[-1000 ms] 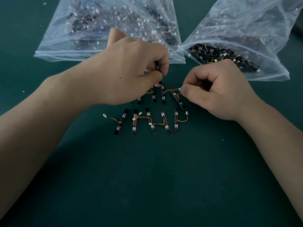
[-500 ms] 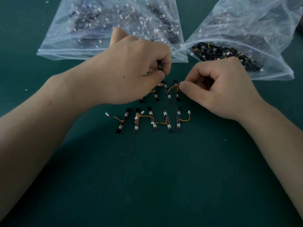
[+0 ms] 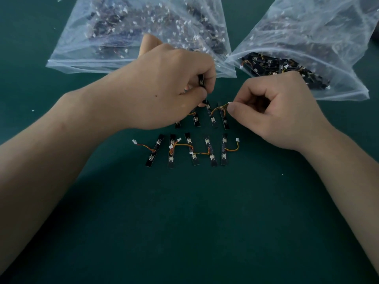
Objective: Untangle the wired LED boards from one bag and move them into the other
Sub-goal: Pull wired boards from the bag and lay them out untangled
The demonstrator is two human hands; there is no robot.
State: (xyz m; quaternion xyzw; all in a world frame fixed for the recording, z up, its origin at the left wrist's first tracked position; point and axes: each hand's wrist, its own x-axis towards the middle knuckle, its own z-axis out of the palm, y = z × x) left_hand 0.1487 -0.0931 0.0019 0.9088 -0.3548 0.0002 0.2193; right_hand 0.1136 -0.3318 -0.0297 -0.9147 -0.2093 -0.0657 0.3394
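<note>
Your left hand [image 3: 170,89] is curled. Its thumb and fingers grip one black LED board [image 3: 201,81], which stands roughly upright out of the grip, just in front of the near edge of the left bag [image 3: 114,37].

Your right hand [image 3: 276,113] is also curled. Thumb and forefinger pinch a white connector [image 3: 230,103], and the other fingers are folded into the palm. An orange-and-yellow wire [image 3: 215,110] curves from that connector down to a board in the far row [image 3: 212,119]. Whether this wire joins the board in your left hand cannot be told, because the fingers cover that spot.

The far row lies flat on the green bench [image 3: 184,222] between your two hands. Four boards show there, and the left-most ones are partly hidden under your left hand.

The near row [image 3: 210,150] holds five boards lying side by side on the bench, just in front of the far row and apart from both hands. Each carries two pale components, and short wires with white connectors lie across or beside neighbouring boards.

The left bag lies flat beyond your left hand. Dark boards and many white connectors show through its hazy plastic, too blurred to tell apart. The right bag [image 3: 328,27] lies beyond your right hand, with a dark heap of boards and wires gathered against its near edge.
</note>
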